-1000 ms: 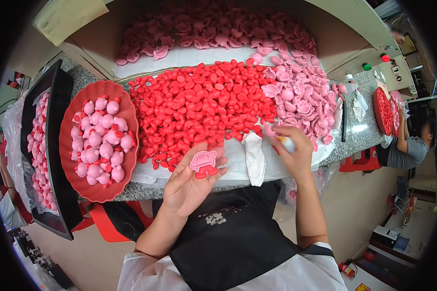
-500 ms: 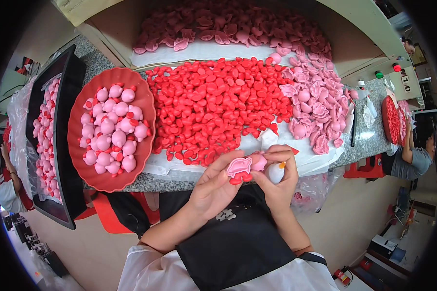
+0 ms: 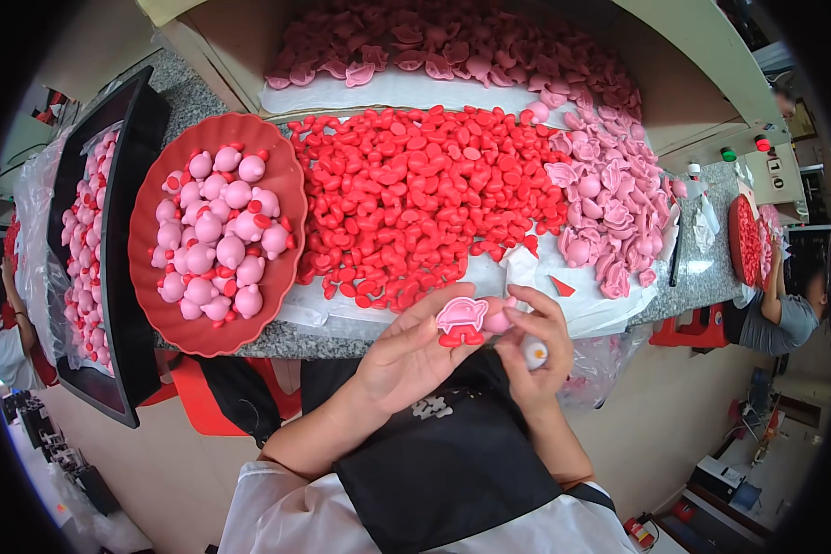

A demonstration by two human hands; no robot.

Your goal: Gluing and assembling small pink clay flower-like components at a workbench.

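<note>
My left hand [image 3: 402, 355] pinches a small pink plastic half shell [image 3: 461, 316], its hollow side toward me. A red two-lobed piece [image 3: 462, 337] sits against the shell's lower edge. Close on the right, a rounded pink piece [image 3: 496, 319] is at the fingertips of my right hand [image 3: 534, 386]; which hand bears its weight I cannot tell. Curled fingers of that right hand also hold a small white bottle [image 3: 534, 353] with an orange tip. Both hands are raised over the table's near edge, close together.
Red pieces [image 3: 415, 194] are heaped mid-table, beside pink half shells [image 3: 605, 198]. On the left stand a scalloped red bowl [image 3: 148, 286] of pink figures and a black tray [image 3: 125, 240]. A red triangular scrap [image 3: 561, 286] and crumpled white paper [image 3: 520, 266] lie near my right hand.
The white bottle has tilted and dropped lower in my right hand. My right fingers have shifted, and the pink shell with the red piece has turned slightly in my left.
</note>
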